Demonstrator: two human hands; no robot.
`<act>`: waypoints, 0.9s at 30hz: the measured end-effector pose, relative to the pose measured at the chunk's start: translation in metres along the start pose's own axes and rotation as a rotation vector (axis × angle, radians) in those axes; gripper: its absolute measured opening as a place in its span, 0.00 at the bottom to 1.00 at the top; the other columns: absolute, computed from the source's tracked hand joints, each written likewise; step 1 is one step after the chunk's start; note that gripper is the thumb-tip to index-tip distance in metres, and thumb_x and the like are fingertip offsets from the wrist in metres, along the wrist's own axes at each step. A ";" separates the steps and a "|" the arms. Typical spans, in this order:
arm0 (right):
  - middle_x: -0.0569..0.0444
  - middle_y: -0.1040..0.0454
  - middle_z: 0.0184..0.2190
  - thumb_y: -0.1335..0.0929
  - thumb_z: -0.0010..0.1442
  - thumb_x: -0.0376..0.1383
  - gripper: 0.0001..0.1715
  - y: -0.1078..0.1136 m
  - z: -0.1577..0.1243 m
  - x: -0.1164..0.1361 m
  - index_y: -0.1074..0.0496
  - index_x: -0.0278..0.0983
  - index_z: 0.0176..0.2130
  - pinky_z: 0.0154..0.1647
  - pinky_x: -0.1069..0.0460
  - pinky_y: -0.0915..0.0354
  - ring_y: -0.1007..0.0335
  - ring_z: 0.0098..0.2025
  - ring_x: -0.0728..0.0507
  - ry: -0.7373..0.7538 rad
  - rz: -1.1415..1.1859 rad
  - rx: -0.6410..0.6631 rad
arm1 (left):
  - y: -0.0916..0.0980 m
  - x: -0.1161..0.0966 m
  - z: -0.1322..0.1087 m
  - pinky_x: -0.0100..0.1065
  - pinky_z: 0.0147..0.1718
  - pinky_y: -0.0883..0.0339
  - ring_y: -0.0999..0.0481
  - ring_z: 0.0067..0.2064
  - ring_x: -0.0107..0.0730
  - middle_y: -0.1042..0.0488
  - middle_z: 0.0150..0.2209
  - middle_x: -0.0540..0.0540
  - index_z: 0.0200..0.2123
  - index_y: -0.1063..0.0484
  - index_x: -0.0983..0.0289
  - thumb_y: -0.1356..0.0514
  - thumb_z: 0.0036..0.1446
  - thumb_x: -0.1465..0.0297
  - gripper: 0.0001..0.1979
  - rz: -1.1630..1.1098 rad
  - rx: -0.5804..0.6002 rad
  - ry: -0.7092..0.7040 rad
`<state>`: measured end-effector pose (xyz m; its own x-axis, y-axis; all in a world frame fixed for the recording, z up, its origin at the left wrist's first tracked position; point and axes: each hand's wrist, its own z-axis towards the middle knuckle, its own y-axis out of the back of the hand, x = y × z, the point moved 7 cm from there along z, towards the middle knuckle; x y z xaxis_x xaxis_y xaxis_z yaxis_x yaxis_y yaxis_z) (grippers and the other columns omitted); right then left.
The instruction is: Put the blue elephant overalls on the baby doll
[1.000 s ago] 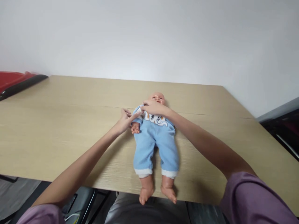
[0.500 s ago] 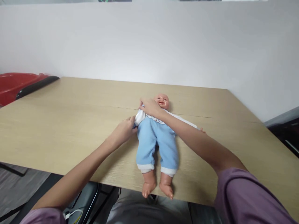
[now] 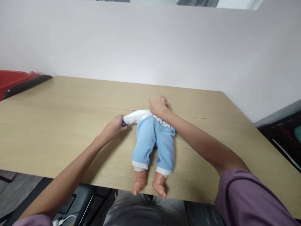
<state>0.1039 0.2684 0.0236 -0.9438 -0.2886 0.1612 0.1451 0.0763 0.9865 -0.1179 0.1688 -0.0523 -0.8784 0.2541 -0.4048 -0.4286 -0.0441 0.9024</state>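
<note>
A baby doll in light blue trousers and a white top lies on its back on the wooden table, feet hanging over the near edge. My left hand is closed on the cuff of the doll's white sleeve, which is stretched out to the left. My right hand is a fist gripping the garment at the doll's neck and hides most of its head. The doll's other arm is behind my right forearm.
A red object with a black edge sits at the far left beside the table. A white wall stands close behind the table. Dark furniture is at the right. A dark chair and my lap show below the near edge.
My left hand has drawn the white sleeve out to the left, covering the doll's arm. My right hand shifted up to the doll's neck and closed into a fist. The doll slid slightly left.
</note>
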 end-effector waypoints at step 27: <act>0.38 0.17 0.55 0.23 0.61 0.51 0.35 -0.062 -0.219 -0.233 0.26 0.38 0.61 0.58 0.33 0.25 0.19 0.55 0.27 0.005 0.463 -0.364 | 0.006 -0.173 0.027 0.52 0.68 0.37 0.31 0.69 0.53 0.29 0.69 0.64 0.66 0.32 0.61 0.43 0.75 0.64 0.20 0.047 -0.080 -0.528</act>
<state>0.3793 0.1221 -0.0682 -0.7567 -0.3082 0.5766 0.6350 -0.1366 0.7603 0.0374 0.1510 0.0275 -0.6797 0.7007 -0.2167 -0.4246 -0.1351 0.8953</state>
